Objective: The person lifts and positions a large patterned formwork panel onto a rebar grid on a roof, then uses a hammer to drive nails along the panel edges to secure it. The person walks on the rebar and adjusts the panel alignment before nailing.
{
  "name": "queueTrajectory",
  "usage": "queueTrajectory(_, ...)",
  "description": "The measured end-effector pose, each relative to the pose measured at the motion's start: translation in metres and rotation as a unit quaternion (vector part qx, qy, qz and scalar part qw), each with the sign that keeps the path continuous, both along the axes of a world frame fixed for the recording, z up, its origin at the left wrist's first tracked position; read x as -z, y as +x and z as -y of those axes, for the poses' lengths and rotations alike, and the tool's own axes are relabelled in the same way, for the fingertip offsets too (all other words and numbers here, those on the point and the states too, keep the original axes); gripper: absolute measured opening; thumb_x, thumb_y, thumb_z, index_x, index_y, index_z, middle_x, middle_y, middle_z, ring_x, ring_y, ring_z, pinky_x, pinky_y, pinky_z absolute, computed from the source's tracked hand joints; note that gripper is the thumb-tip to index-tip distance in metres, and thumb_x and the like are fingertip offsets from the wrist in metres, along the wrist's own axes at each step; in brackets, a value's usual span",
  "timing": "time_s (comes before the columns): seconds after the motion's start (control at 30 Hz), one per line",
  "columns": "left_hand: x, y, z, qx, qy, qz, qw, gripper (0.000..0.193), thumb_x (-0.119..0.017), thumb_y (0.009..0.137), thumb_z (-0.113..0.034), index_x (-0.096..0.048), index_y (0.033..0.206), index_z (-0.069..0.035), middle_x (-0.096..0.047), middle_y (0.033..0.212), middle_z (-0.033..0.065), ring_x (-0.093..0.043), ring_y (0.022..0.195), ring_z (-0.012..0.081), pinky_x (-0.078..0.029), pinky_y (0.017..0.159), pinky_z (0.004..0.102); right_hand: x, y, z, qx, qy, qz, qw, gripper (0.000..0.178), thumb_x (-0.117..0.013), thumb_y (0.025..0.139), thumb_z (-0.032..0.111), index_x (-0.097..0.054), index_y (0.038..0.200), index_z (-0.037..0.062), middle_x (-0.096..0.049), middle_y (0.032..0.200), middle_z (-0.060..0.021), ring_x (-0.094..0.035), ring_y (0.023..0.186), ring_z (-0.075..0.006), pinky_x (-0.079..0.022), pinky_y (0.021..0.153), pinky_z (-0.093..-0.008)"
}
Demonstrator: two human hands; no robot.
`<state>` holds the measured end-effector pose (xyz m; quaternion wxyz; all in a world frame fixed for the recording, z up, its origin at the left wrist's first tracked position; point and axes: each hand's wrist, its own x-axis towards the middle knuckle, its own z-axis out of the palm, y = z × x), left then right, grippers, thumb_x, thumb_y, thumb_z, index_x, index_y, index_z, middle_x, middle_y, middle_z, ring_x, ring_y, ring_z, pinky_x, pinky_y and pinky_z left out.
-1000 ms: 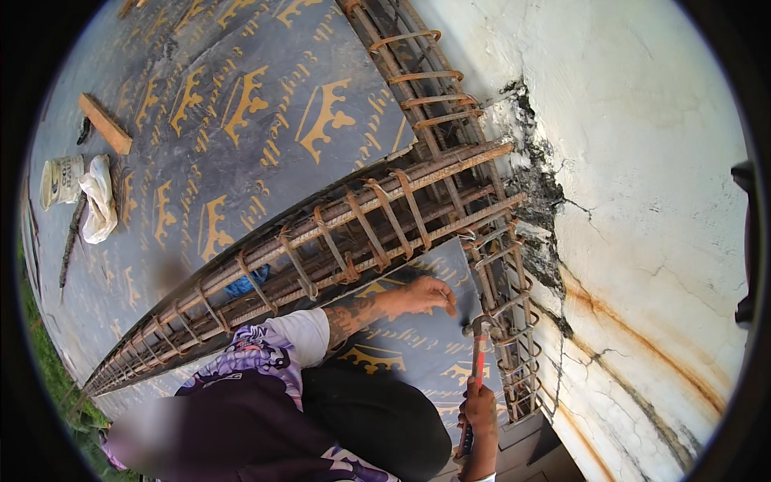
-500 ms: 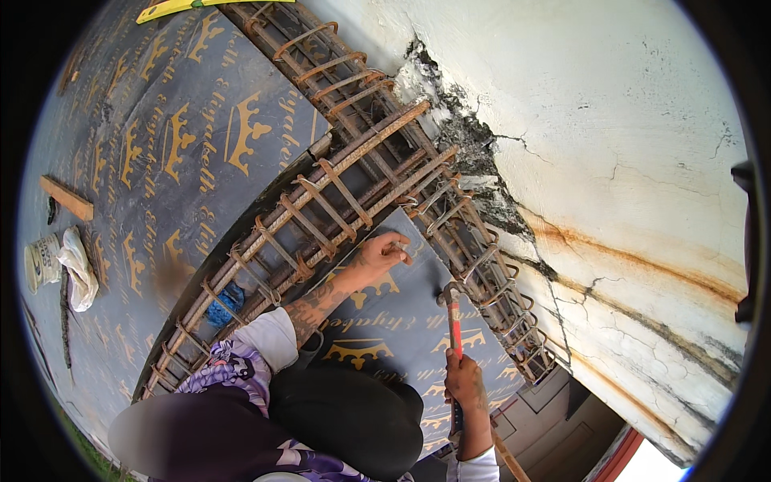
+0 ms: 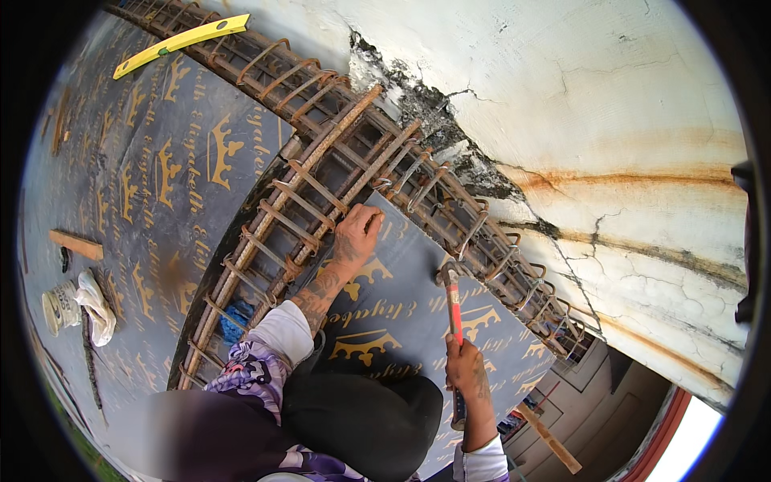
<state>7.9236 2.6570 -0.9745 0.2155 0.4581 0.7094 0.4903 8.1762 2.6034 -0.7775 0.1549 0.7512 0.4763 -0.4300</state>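
My left hand is at the dark printed board, close to its corner where the rebar cages meet. Thumb and fingers are pinched together there; whatever they hold is too small to make out. In my right hand is a hammer, gripped around its red and black handle. The hammer's metal head points up and hovers over or rests on the board, near the right-hand rebar cage; I cannot tell if it touches. Along the left side of my left hand runs another rebar cage.
A yellow spirit level lies across the far rebar. To the left, a wood offcut, a white bucket and a white bag lie on printed boards. Blue crumpled material sits inside the left cage. A cracked, stained wall rises at right.
My left hand has come down to the board's corner, its fingers drawn together. The hammer stays in my right hand at about the same place. The view has shifted, showing more of the level.
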Motion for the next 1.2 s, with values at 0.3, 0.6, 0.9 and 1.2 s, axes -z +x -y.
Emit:
queueTrajectory(0.3, 0.004, 0.011, -0.012, -0.069, 0.005, -0.116, 0.991, 0.009, -0.067, 0.089, -0.012, -0.068, 0.097, -0.006, -0.064, 0.077, 0.0070, -0.060, 0.059, 0.0237, -0.048, 0.054, 0.0346, -0.001, -0.004, 0.013, 0.128, -0.005, -0.133, 0.983, 0.049, -0.050, 0.100, 0.043, -0.054, 0.086, -0.0028, -0.051, 0.052, -0.0070, -0.050, 0.037, -0.0181, -0.043, 0.038, -0.0328)
queueTrajectory(0.6, 0.020, 0.017, -0.013, -0.119, -0.017, -0.103, 0.987, 0.013, -0.061, 0.094, -0.019, -0.067, 0.096, -0.008, -0.068, 0.088, 0.0094, -0.064, 0.064, 0.0283, -0.052, 0.057, 0.0372, 0.023, -0.062, -0.022, -0.086, 0.162, -0.185, 0.965, 0.035, -0.056, 0.099, 0.034, -0.054, 0.091, -0.0006, -0.058, 0.062, -0.0235, -0.060, 0.062, -0.0457, -0.046, 0.057, -0.0476)
queueTrajectory(0.9, 0.021, 0.012, -0.012, -0.109, 0.004, -0.105, 0.988, 0.012, -0.060, 0.094, -0.018, -0.066, 0.096, -0.008, -0.067, 0.086, 0.0085, -0.064, 0.066, 0.0281, -0.052, 0.058, 0.0369, 0.037, -0.084, -0.029, -0.120, 0.256, -0.231, 0.931, 0.032, -0.055, 0.100, 0.030, -0.055, 0.091, -0.0004, -0.056, 0.057, -0.0181, -0.058, 0.050, -0.0364, -0.043, 0.051, -0.0428)
queueTrajectory(1.2, 0.015, 0.011, -0.011, -0.096, -0.027, -0.131, 0.986, 0.012, -0.059, 0.095, -0.017, -0.066, 0.096, -0.007, -0.066, 0.087, 0.0093, -0.064, 0.070, 0.0284, -0.053, 0.059, 0.0370, 0.035, -0.086, -0.035, -0.168, 0.249, -0.208, 0.931, 0.026, -0.059, 0.098, 0.026, -0.053, 0.092, 0.0016, -0.056, 0.059, -0.0199, -0.059, 0.056, -0.0426, -0.046, 0.051, -0.0434)
